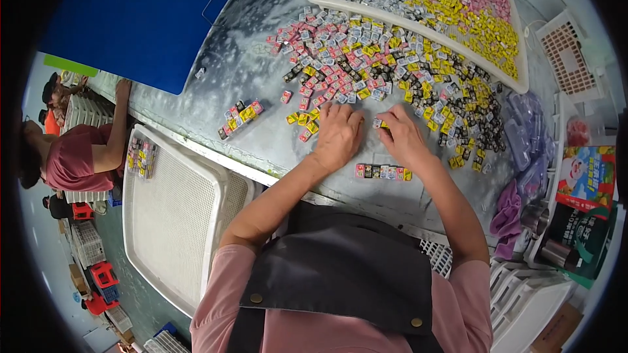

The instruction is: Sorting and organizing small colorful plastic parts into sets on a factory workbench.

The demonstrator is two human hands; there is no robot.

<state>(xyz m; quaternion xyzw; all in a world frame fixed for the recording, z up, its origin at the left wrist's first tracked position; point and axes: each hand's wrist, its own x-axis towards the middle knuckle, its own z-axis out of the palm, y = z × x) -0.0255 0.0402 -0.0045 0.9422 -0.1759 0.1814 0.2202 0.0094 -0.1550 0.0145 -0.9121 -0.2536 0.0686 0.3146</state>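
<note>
Head-height fisheye — downward, fairly near the tabletop (239,65) — rim detail uncertain.

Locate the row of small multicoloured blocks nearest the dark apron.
In the head view, the row lies right of centre on the grey table, below the right hand.

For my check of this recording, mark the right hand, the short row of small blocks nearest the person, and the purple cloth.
Right hand (406,137): head view, back of the hand.
Row of small blocks (384,172): head view, middle of its top.
Purple cloth (507,214): head view, among its folds.
</note>
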